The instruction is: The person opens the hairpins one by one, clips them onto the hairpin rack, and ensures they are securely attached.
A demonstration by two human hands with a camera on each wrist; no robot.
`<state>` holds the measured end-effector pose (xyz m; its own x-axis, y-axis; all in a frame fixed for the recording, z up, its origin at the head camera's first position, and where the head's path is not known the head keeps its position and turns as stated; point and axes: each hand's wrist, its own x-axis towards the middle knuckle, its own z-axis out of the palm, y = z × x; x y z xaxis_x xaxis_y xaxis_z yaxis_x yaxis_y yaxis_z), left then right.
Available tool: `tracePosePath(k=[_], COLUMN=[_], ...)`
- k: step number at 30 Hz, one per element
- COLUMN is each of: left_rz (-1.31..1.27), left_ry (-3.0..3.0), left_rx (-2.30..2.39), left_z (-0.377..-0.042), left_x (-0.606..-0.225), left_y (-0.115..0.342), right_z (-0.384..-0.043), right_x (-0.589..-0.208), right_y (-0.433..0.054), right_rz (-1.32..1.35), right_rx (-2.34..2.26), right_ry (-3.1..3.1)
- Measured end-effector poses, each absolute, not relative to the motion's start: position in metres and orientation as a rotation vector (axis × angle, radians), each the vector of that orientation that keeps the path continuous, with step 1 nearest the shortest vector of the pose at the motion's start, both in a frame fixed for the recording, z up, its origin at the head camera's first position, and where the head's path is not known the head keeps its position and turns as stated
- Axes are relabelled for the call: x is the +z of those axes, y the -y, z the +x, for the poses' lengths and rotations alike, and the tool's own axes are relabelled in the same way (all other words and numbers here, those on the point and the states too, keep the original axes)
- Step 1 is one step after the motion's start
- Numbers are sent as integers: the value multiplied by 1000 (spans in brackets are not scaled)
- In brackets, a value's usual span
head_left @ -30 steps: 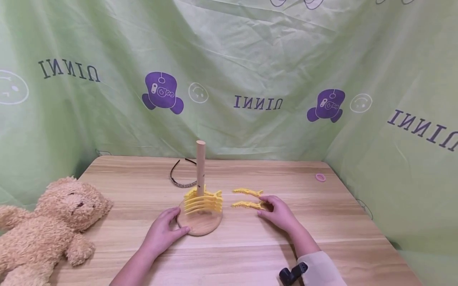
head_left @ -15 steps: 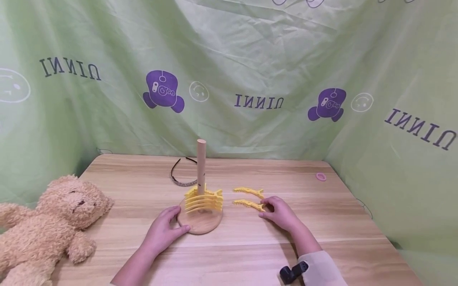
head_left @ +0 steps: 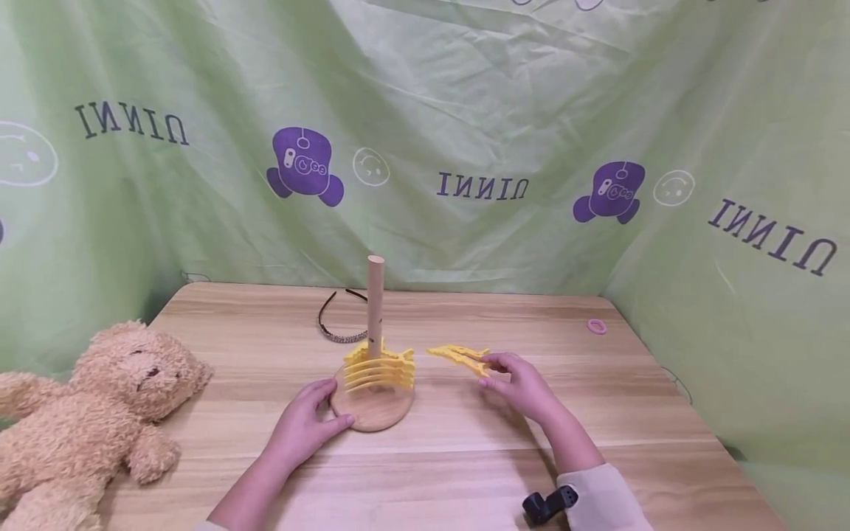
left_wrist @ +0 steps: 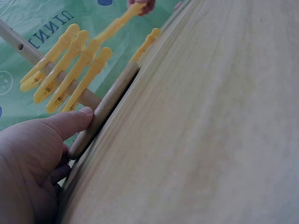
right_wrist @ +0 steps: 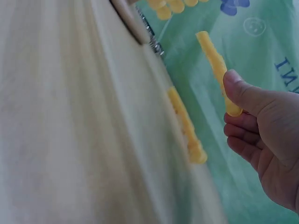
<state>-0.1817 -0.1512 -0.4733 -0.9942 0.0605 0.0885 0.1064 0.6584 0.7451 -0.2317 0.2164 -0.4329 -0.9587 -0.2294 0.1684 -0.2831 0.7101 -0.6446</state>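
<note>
A wooden stand has a round base (head_left: 373, 419) and an upright post (head_left: 375, 302). Several yellow alligator hair clips (head_left: 378, 375) are clipped around its lower part, stacked one over another. My left hand (head_left: 307, 424) grips the base's rim at the near left; the left wrist view shows the thumb (left_wrist: 77, 122) on top and the other fingers partly hidden below. My right hand (head_left: 524, 387) pinches another yellow hair clip (right_wrist: 215, 63) by its end, raised above the table. One more yellow clip (right_wrist: 187, 128) lies on the table beneath it.
A dark headband (head_left: 341, 338) with a sparkly band lies behind the stand. At the far right is a pink ring (head_left: 597, 327). A plush bear (head_left: 119, 413) lies along the left side. Green printed fabric (head_left: 425, 110) hangs around the wooden table (head_left: 425, 472).
My right hand has lifted the nearer hair clip off the table, so it now overlaps the farther one in the head view. The left hand stays on the base.
</note>
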Motion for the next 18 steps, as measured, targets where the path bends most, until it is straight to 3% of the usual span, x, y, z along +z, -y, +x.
tracePosePath(k=[18], left_rz=[-140], left_ry=[2797], left_rx=[-1276], left_z=[-181], left_x=[-473], left_y=[150], right_z=[-231], right_x=[-376], right_y=[-170], right_rz=[720], right_rx=[1006], right_ry=[2618])
